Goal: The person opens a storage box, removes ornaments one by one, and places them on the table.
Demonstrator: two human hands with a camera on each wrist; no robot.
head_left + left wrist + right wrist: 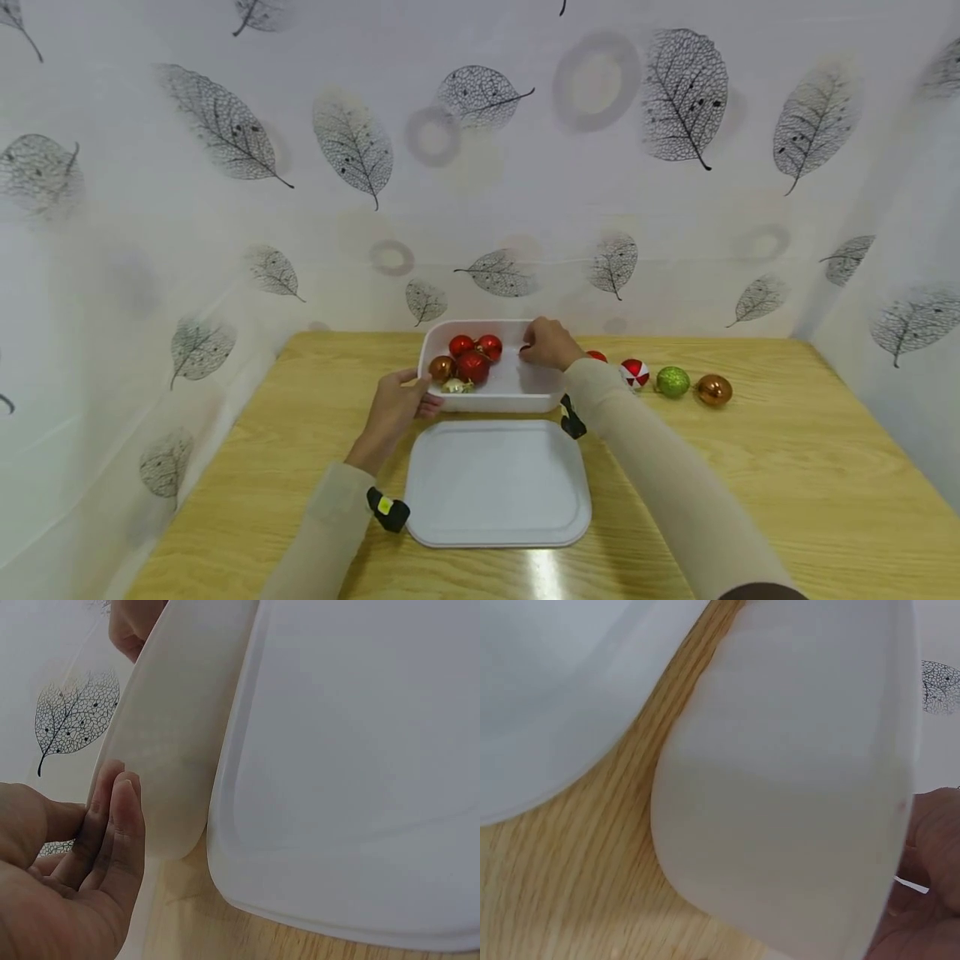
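Note:
A white plastic box (498,403) stands at the back of the table, with several Christmas baubles in its left part: red baubles (473,367), a copper one (442,367) and a pale gold one (457,386). My left hand (396,402) grips the box's front left corner, thumb at the rim and fingers along the outer wall (172,742). Inside the right part of the box, my right hand (552,342) pinches a dark red bauble (525,351), mostly hidden by the fingers. The right wrist view shows that hand behind the box wall (780,787).
A white lid (498,483) lies flat in front of the box. To the right, a row holds a red bauble (597,356) partly behind my sleeve, a red-and-white one (634,373), a green one (672,382) and a copper one (714,390). A leaf-patterned curtain (510,192) hangs behind.

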